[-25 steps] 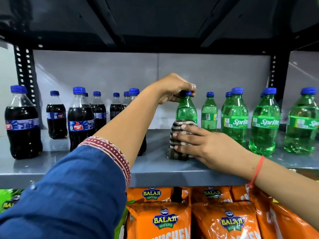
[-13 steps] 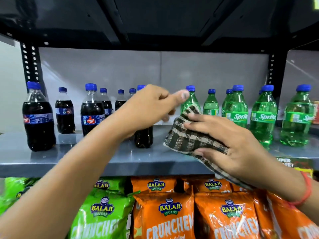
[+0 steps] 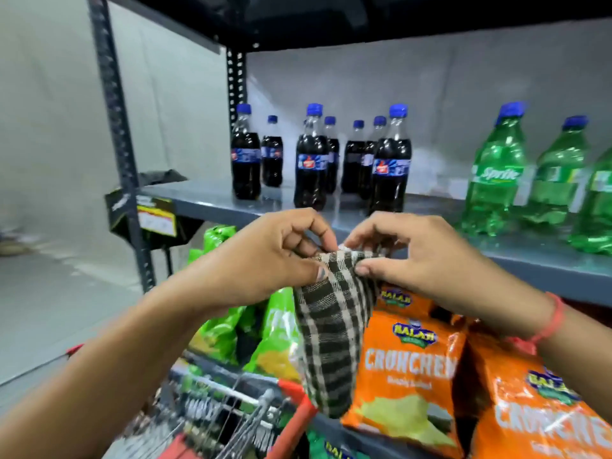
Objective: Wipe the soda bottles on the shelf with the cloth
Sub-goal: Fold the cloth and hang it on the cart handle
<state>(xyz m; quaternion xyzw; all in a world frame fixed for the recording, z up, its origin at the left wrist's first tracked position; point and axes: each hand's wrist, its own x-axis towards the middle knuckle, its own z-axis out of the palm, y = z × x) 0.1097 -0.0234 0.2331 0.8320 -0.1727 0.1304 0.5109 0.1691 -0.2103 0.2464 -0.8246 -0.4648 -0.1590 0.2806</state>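
A dark checked cloth (image 3: 331,339) hangs in front of the shelf, below its front edge. My left hand (image 3: 265,260) pinches the cloth's top edge from the left, and my right hand (image 3: 417,260) pinches it from the right. Several dark cola bottles (image 3: 311,160) with blue caps stand on the grey shelf (image 3: 205,198) behind my hands. Green Sprite bottles (image 3: 496,173) stand further right on the same shelf. Neither hand touches a bottle.
Orange snack bags (image 3: 407,366) and green snack bags (image 3: 225,329) fill the lower shelf. A wire basket with a red handle (image 3: 231,422) sits at the bottom. A dark perforated upright (image 3: 119,137) stands at the left, with a yellow tag (image 3: 155,220) beside it.
My view has swung left and down. My left hand left the green bottle's cap and came down to the cloth. Both hands now hold the cloth away from the bottles.
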